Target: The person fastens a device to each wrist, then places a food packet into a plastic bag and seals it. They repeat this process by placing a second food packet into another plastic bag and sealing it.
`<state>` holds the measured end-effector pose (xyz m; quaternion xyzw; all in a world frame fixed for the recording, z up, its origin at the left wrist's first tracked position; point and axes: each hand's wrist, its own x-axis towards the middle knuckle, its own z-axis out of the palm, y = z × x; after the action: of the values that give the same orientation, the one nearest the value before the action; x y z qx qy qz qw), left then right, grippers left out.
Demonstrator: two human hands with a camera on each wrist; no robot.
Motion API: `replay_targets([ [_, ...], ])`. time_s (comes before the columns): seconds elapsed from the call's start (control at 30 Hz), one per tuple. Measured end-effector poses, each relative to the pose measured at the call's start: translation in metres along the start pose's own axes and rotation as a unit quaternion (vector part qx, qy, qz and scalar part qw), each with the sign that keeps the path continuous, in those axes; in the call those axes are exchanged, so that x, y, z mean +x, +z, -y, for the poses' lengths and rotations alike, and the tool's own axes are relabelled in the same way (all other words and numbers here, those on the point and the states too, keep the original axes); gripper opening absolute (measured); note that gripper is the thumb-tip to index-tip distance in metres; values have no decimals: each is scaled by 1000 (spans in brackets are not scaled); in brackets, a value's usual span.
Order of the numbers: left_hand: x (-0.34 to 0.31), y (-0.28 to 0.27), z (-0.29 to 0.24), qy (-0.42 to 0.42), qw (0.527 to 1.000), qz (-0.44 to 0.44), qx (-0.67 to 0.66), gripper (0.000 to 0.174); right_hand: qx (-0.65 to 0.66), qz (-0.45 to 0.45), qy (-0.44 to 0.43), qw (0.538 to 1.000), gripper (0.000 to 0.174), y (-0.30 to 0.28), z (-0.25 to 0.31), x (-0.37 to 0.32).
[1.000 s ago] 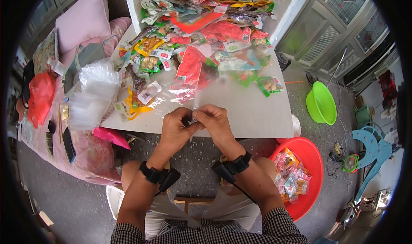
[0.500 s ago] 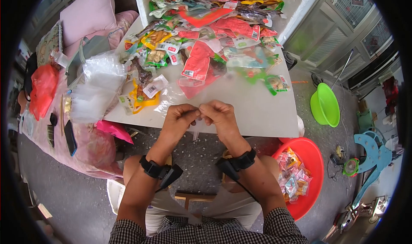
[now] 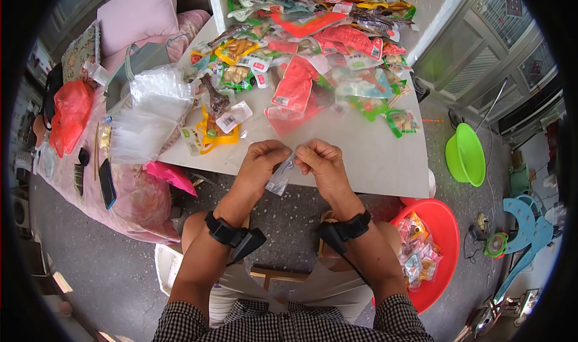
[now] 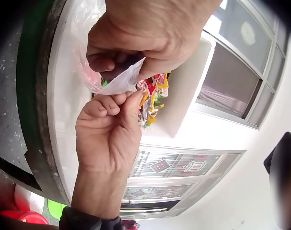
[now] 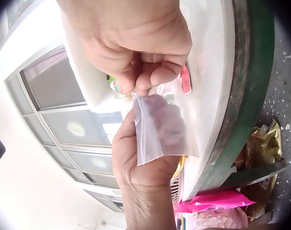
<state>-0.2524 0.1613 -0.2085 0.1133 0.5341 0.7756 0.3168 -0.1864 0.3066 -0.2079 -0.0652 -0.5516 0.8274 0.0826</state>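
Observation:
In front of the table edge, my left hand (image 3: 264, 164) holds a small clear plastic bag (image 3: 280, 178), whose loose end hangs below the fingers in the head view. My right hand (image 3: 324, 166) faces it, thumb and fingertips pinching the upper corner of the bag. Seen from the right wrist, the transparent bag (image 5: 162, 132) spreads across the left hand's fingers, which show through it. The left wrist view has a whitish corner of the bag (image 4: 122, 80) between the two hands. Beyond them on the table lies a red packet (image 3: 294, 86).
Printed food packets (image 3: 337, 38) are heaped at the table's back, by a white foam box (image 3: 438, 17). A stack of clear bags (image 3: 144, 122) lies at the left. On the floor at right stand a red basin (image 3: 444, 270) holding small packets and a green basin (image 3: 466, 155).
The hands have moved slightly apart, and the bag between them now hangs in plain sight below the left fingers. The whole head view has shifted, with the scene further right.

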Motion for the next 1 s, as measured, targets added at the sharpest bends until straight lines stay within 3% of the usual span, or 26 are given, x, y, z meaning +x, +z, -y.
replay_targets([
  [0.1,0,1,1,2,998,-58,0,11,-4,8,20,1000,17,0,7,0],
  [0.13,0,1,0,88,982,-90,144,10,-9,9,32,999,16,-2,11,0],
  [0.2,-1,3,-4,251,863,-143,414,8,-91,-5,56,994,15,-13,15,-1],
  [0.3,-6,10,-9,360,749,-163,532,2,-246,-44,80,965,13,-19,22,-2],
  [0.33,-7,12,-8,366,740,-143,546,6,-300,-57,87,948,13,-18,23,-2],
  [0.43,-12,18,-4,373,716,-83,585,15,-442,-185,-121,869,13,-9,14,-1],
  [0.63,-19,31,1,338,698,2,632,22,-510,-90,-261,815,16,-16,18,1],
  [0.77,-21,26,7,294,625,-27,723,24,-596,-92,-224,766,16,-26,23,-5],
  [0.83,-28,28,3,294,633,-27,715,24,-625,-91,-214,745,16,-32,25,-6],
  [1.0,-40,29,-6,306,644,-43,700,25,-633,-58,-210,743,16,-38,21,-9],
])
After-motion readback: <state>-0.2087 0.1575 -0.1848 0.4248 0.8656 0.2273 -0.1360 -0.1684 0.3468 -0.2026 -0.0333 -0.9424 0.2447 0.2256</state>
